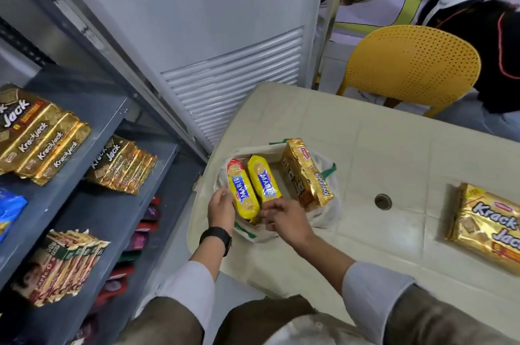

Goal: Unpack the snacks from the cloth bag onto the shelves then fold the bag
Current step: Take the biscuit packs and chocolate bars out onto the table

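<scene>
Your sleeves (374,282) and forearms fill the bottom of view, both hands over the cloth bag (323,212). Left hand (221,209), watch (216,237) on the wrist, sits at the bag's near-left rim; fingers curled, probably gripping the cloth edge, contact hard to confirm. Right hand (284,218) has fingers pinched narrow at the near end of the Marie packs, looks like it's pinching the right Marie pack (264,181); grip point partly hidden.

Bag sits open on the near-left corner of the counter (365,148). Inside: left Marie pack (243,194) beside the right one, both lying lengthwise, plus a gold Krackjack pack (306,173) standing tilted at the bag's right side.

Another Krackjack multipack (489,226) lies flat on the counter, well apart to the right.

Grey shelves (92,125) on your left hold Krackjack packs (42,136) on top, more (123,167) one level down, red-and-white packs (64,266) below that. Yellow chair (413,63) stands beyond the counter.
</scene>
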A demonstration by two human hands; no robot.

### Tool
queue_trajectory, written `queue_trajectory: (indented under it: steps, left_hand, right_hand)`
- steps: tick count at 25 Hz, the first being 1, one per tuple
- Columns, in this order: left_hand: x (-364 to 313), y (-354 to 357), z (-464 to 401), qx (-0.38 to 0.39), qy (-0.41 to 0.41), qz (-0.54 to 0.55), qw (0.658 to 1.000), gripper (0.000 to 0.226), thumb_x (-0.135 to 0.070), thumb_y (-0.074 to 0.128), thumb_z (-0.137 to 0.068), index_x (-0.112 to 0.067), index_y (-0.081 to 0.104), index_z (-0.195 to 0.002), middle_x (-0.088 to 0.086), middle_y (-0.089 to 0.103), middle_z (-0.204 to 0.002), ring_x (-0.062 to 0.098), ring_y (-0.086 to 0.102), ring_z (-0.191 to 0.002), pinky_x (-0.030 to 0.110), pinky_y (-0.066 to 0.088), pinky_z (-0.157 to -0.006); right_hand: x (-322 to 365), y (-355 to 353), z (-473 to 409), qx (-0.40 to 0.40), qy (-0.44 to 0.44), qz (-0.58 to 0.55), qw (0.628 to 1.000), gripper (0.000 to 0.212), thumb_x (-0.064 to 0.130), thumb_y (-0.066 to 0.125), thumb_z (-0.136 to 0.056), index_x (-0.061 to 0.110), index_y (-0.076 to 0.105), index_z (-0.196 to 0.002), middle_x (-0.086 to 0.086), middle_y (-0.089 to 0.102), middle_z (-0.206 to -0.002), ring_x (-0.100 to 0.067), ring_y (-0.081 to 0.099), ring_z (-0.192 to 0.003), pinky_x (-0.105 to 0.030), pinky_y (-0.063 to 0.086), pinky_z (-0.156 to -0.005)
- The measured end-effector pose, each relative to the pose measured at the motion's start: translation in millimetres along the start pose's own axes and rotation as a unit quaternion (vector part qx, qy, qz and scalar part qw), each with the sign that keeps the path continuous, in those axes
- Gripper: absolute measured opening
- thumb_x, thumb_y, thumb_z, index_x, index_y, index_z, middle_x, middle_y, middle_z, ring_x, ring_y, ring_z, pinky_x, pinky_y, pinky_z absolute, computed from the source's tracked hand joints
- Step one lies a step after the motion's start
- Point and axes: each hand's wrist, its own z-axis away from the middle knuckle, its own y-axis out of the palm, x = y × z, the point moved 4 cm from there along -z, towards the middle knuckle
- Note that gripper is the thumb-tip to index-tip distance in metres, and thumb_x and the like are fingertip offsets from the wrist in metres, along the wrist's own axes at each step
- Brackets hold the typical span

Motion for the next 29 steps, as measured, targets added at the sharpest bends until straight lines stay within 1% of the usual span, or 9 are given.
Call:
queue_trajectory:
  steps: [3, 6, 10, 14, 18, 20, 23, 27, 29]
  left_hand:
    - [-22, -4, -24, 0.024, 0.067, -0.037, 0.997, 0.04, -0.041, 0.05, -0.103, -0.023, 0.065, -0.135, -0.004, 0.066, -0.132, 0.016, 0.061, -0.12, 0.024, 0.043, -0.095]
    - [-39, 0, -55, 0.073, 0.084, -0.089, 0.99, 0.036, -0.041, 0.049, -0.103, -0.021, 0.064, -0.128, -0.001, 0.066, -0.129, 0.022, 0.06, -0.125, 0.028, 0.043, -0.095]
    - [-45, 9, -83, 0.171, 0.061, -0.188, 0.965, 0.058, -0.052, 0.043, -0.104, -0.021, 0.047, -0.152, 0.002, 0.051, -0.155, 0.022, 0.046, -0.143, 0.033, 0.033, -0.117]
    - [-41, 7, -94, 0.15, 0.071, -0.215, 0.962, 0.048, -0.042, 0.045, -0.105, -0.021, 0.054, -0.148, 0.004, 0.058, -0.147, 0.026, 0.052, -0.137, 0.033, 0.04, -0.111]
    - [-25, -3, -95, 0.106, 0.02, -0.162, 0.981, 0.044, -0.043, 0.041, -0.106, -0.016, 0.068, -0.128, 0.008, 0.07, -0.126, 0.028, 0.063, -0.115, 0.032, 0.046, -0.097]
    - [-24, -8, -95, 0.062, 0.001, -0.164, 0.985, 0.038, -0.04, 0.046, -0.102, -0.017, 0.073, -0.115, 0.009, 0.073, -0.117, 0.031, 0.065, -0.11, 0.035, 0.05, -0.096]
    - [-31, -7, -95, 0.043, 0.022, -0.24, 0.969, 0.033, -0.037, 0.047, -0.1, -0.017, 0.073, -0.098, 0.011, 0.073, -0.108, 0.035, 0.066, -0.106, 0.033, 0.049, -0.087]
    - [-32, 1, -95, 0.088, 0.01, -0.28, 0.956, 0.04, -0.03, 0.038, -0.106, -0.012, 0.069, -0.124, 0.015, 0.065, -0.133, 0.034, 0.059, -0.123, 0.028, 0.041, -0.093]
    - [-32, 3, -94, 0.104, 0.004, -0.258, 0.96, 0.038, -0.022, 0.039, -0.105, -0.004, 0.067, -0.124, 0.019, 0.063, -0.137, 0.035, 0.058, -0.126, 0.032, 0.045, -0.101]
  right_hand:
    - [-15, 29, -10, 0.025, 0.169, -0.105, 0.98, 0.026, -0.004, 0.059, -0.092, 0.012, 0.062, -0.113, -0.018, 0.06, -0.099, -0.026, 0.056, -0.076, -0.036, 0.056, -0.064]
    - [-29, 45, -20, 0.009, 0.202, -0.178, 0.963, 0.03, 0.008, 0.059, -0.1, 0.01, 0.061, -0.13, -0.007, 0.065, -0.105, -0.025, 0.059, -0.088, -0.037, 0.059, -0.079]
    - [-37, 56, -40, -0.028, 0.22, -0.258, 0.94, 0.025, 0.02, 0.071, -0.097, 0.012, 0.067, -0.12, -0.007, 0.072, -0.116, -0.031, 0.07, -0.102, -0.043, 0.06, -0.091]
    - [-41, 51, -52, -0.077, 0.179, -0.132, 0.972, 0.037, 0.026, 0.089, -0.079, 0.012, 0.072, -0.109, -0.01, 0.076, -0.111, -0.031, 0.071, -0.095, -0.04, 0.06, -0.081]
    - [-36, 35, -54, -0.124, 0.094, 0.089, 0.984, 0.053, 0.037, 0.085, -0.082, 0.017, 0.072, -0.129, -0.01, 0.074, -0.126, -0.033, 0.066, -0.119, -0.042, 0.051, -0.104]
    - [-32, 29, -57, -0.13, 0.086, 0.141, 0.978, 0.053, 0.039, 0.082, -0.085, 0.018, 0.071, -0.132, -0.009, 0.073, -0.129, -0.033, 0.064, -0.123, -0.038, 0.049, -0.105]
    - [-32, 27, -62, -0.135, 0.095, 0.116, 0.979, 0.05, 0.032, 0.082, -0.086, 0.017, 0.07, -0.133, -0.012, 0.072, -0.129, -0.036, 0.065, -0.12, -0.046, 0.053, -0.104]
    - [-31, 24, -60, -0.159, 0.127, 0.054, 0.978, 0.048, 0.015, 0.084, -0.085, 0.013, 0.071, -0.13, -0.016, 0.068, -0.132, -0.04, 0.064, -0.121, -0.053, 0.056, -0.101]
    - [-30, 18, -53, -0.173, 0.152, 0.004, 0.973, 0.045, 0.007, 0.083, -0.084, 0.01, 0.072, -0.128, -0.015, 0.068, -0.125, -0.042, 0.066, -0.116, -0.054, 0.06, -0.094]
